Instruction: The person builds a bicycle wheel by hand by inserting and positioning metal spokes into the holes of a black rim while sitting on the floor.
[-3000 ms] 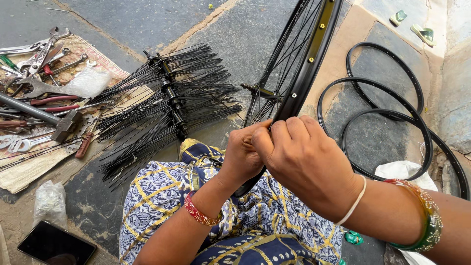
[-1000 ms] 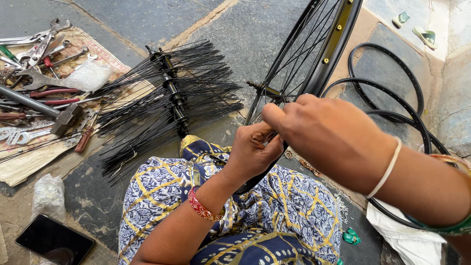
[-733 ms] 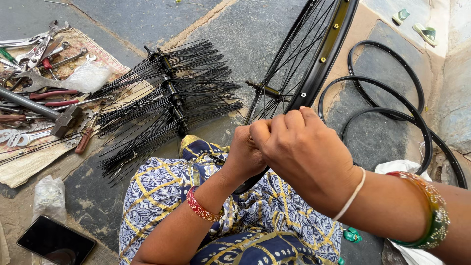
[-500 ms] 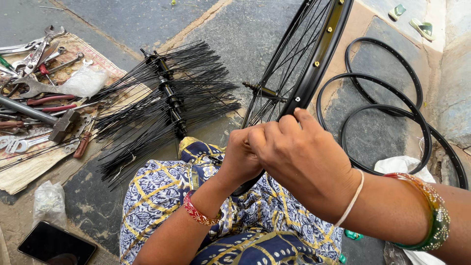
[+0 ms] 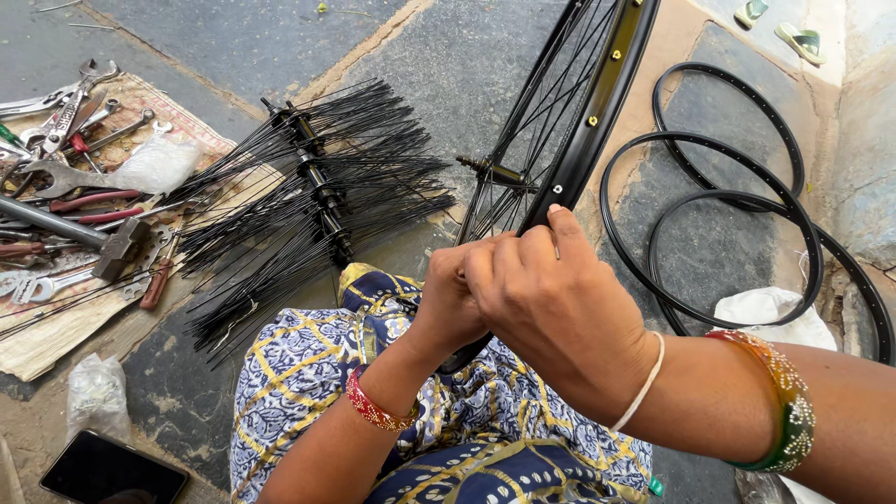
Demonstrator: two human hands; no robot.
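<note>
Head view shows the right hand (image 5: 551,308) and left hand (image 5: 453,299) pinched together on a spoke at the black wheel rim (image 5: 597,103), upright over the lap; steadying the rim seems key while seating the spoke.

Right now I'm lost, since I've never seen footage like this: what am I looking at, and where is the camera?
The camera sits on a person's head, looking down at their own two bare hands and lap. The left hand and right hand are closed together at the rim of an upright wheel; what they pinch is hidden. On the ground lie hubs with black spokes, three loose rims, and tools on a mat. A phone lies at bottom left.
</note>
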